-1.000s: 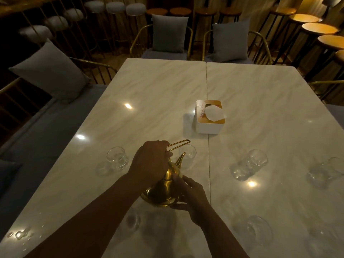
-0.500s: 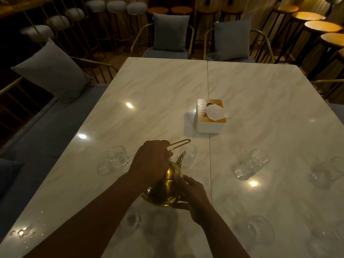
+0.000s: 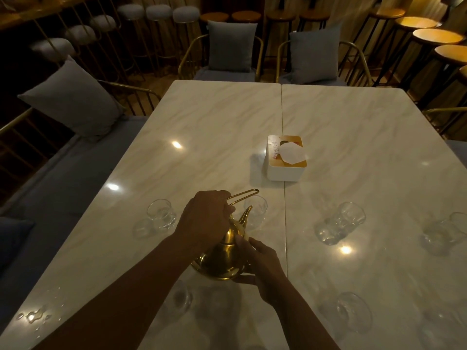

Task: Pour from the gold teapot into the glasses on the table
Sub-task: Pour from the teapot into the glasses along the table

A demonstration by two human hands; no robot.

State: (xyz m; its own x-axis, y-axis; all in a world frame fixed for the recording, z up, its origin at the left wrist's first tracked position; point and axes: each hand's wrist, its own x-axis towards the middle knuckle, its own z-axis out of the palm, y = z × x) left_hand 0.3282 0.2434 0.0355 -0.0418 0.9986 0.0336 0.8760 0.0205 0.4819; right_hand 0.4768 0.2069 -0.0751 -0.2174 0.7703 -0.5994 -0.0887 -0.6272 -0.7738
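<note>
Fingers (image 3: 220, 198) of the left hand (image 3: 206, 219) are curled tight round the thin loop handle (image 3: 243, 198) of the gold teapot (image 3: 223, 260). The right hand (image 3: 265, 270) cups the pot's lower belly, fingers up the side and thumb tucked under the base. So both hands are on the pot, nothing let go.

The pot is held over the near middle of the desk (image 3: 217, 127), tipped away from the person, spout (image 3: 246, 217) aimed at the middle glass (image 3: 256, 210) just behind it. Looks to me like the pour into that one is either on or about to start. It's too dim to spot any stream, so I can't tell.

Next I'd guess it needs a bit more tilt with the spout held over the rim, then a move along to the others: the left glass (image 3: 161, 214), the right glass (image 3: 341, 223), and the near glass (image 3: 182, 298) half tucked beside the left forearm.

The desk is glossy pale marble-look stuff with a seam down the middle, lamp glare all over it, and some spilled drops (image 3: 32, 317) at the near left corner. A white tissue box (image 3: 285, 160) sits on the seam further back. The room's dark, with grey cushions (image 3: 232, 46) on gold-framed chairs and bar stools (image 3: 424, 22) lined along the far side.
</note>
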